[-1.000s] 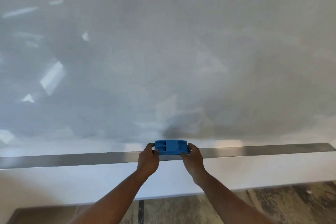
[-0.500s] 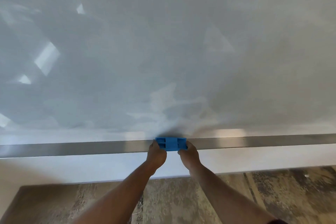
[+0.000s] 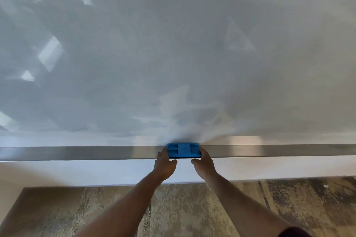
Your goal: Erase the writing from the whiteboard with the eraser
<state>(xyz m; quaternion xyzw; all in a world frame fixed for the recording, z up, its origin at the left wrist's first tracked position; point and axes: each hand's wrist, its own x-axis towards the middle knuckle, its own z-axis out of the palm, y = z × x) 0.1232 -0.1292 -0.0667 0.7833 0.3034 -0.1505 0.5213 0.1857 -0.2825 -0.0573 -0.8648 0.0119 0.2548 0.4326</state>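
The whiteboard point(image 3: 173, 54) fills the upper view; its surface is grey-white with smudges and light reflections, and I see no legible writing. A blue eraser point(image 3: 183, 150) lies flat on the metal ledge point(image 3: 77, 153) along the board's lower edge. My left hand point(image 3: 164, 165) touches the eraser's left end, fingers wrapped around it. My right hand point(image 3: 204, 163) holds the right end in the same way. Both thumbs hang just below the ledge.
A white wall strip point(image 3: 96, 173) runs under the ledge. Below it is a mottled brown floor point(image 3: 192, 208). A dark sleeve edge point(image 3: 294, 233) shows at the bottom right.
The eraser has come down from the board's lower edge onto the metal ledge. Both hands stay at its ends, with the thumbs now lower, beneath the ledge.
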